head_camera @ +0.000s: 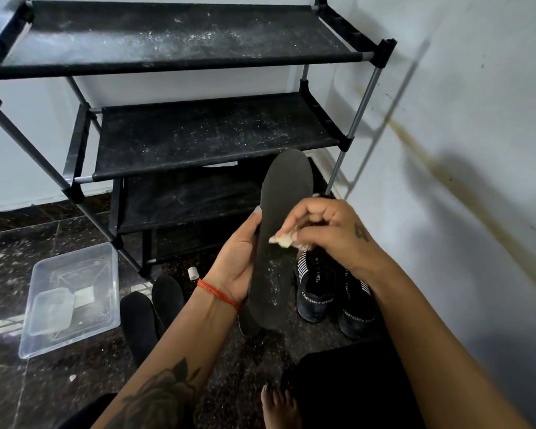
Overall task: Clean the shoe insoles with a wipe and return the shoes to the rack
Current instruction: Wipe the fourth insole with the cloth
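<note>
Head view, before the shoe rack (198, 140): left hand (237, 258) grips the insole (279, 230), right hand (325, 230) pinches the wipe (280, 240) against it mid-scrub; dusty heel probably next.

- The left hand (235, 258) was raised palm-up in front of the person, fingers curled round the left edge of the insole (279, 230), one fingertip showing over that edge.
- The left forearm rose from the lower left, tattooed, with an orange thread round the wrist.
- The right hand (325, 230) came in from the right, knuckles up, its fingertips pinching a crumpled wipe (281, 240) against the insole's face.
- A small tattoo marked the right hand's back.
</note>
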`<state>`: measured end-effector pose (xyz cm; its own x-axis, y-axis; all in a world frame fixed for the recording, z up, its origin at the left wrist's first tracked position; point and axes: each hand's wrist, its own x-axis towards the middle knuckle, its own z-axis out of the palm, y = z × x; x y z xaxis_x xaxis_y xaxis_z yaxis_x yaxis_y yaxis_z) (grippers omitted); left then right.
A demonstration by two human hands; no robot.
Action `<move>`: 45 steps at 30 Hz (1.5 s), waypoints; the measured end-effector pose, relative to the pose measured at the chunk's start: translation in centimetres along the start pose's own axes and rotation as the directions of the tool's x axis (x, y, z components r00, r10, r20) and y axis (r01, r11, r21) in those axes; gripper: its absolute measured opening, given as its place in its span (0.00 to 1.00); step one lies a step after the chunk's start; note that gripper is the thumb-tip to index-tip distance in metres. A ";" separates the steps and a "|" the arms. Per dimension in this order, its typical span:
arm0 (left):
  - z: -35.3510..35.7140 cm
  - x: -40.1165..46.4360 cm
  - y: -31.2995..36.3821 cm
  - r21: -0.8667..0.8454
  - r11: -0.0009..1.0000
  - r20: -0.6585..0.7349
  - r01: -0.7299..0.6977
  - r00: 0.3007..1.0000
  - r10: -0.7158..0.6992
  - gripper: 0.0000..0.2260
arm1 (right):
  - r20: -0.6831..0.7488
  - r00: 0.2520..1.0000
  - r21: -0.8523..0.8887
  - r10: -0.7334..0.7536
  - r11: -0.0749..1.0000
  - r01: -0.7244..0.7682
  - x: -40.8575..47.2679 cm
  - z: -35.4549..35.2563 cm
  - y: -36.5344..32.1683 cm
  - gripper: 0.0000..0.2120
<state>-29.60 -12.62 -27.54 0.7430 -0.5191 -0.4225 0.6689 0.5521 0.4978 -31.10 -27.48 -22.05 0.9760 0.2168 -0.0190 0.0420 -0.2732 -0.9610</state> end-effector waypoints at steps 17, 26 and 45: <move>-0.3 0.0 0.0 0.035 0.999 -0.070 -0.041 0.997 0.043 0.25 | -0.001 0.996 -0.225 0.094 0.970 -0.092 -0.5 -1.1 0.2 0.13; -0.3 0.3 -0.4 0.048 0.990 -0.072 -0.134 0.988 0.137 0.22 | -0.056 0.995 -0.346 0.077 0.934 -0.092 0.2 0.0 1.4 0.10; -0.1 0.2 -0.7 0.144 0.983 -0.049 -0.112 0.992 0.120 0.26 | -0.114 0.993 -0.352 0.004 0.935 -0.044 0.8 1.3 1.4 0.11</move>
<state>-29.89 -13.10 -28.05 0.8185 -0.4162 -0.3961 0.5705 0.5075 0.6457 -30.49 -26.43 -23.78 0.9941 0.1077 0.0087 0.0714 -0.5945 -0.8009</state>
